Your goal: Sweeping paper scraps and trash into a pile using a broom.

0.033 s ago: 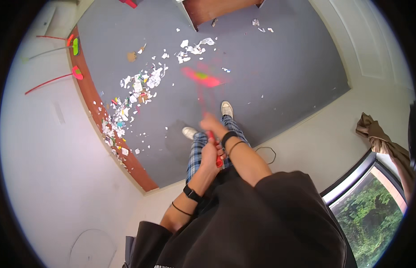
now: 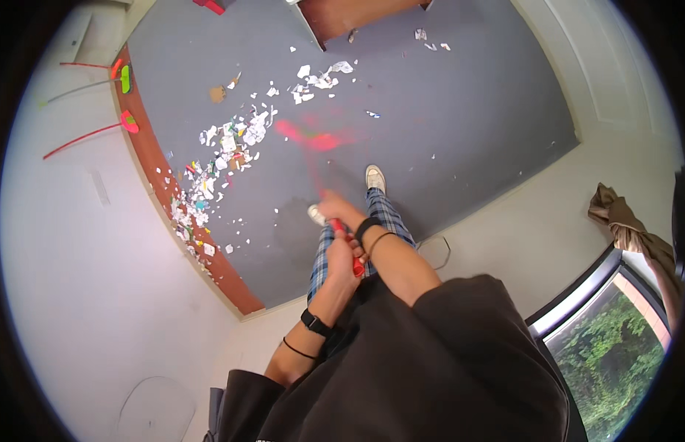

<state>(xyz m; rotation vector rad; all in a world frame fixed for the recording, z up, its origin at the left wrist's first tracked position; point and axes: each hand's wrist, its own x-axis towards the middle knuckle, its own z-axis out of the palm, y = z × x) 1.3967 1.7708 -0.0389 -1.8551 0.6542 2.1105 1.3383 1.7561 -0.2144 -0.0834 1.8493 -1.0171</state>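
Note:
My right hand [image 2: 341, 211] is closed around the red handle of a broom [image 2: 313, 138], farther down the shaft. Nearer my body, my left hand [image 2: 343, 255] wraps the same handle close to its end, which pokes out below the fingers. The pink-red broom head is smeared by motion over the grey floor, in front of my feet. Just left of it lies a heap of torn paper scraps [image 2: 228, 144], mostly white with some coloured bits. More white scraps [image 2: 327, 77] are scattered beyond the head.
Several brooms, among them a green one [image 2: 126, 79] and a pink one [image 2: 129, 121], lean on the left wall. A brown wooden piece of furniture [image 2: 350, 20] stands at the far side. Paper bits line the reddish-brown strip [image 2: 232, 283] at left. A window [image 2: 607, 353] is at lower right.
The broom head has swung a little to the left, toward the paper heap. My right hand has shifted left with the handle; both hands keep their hold.

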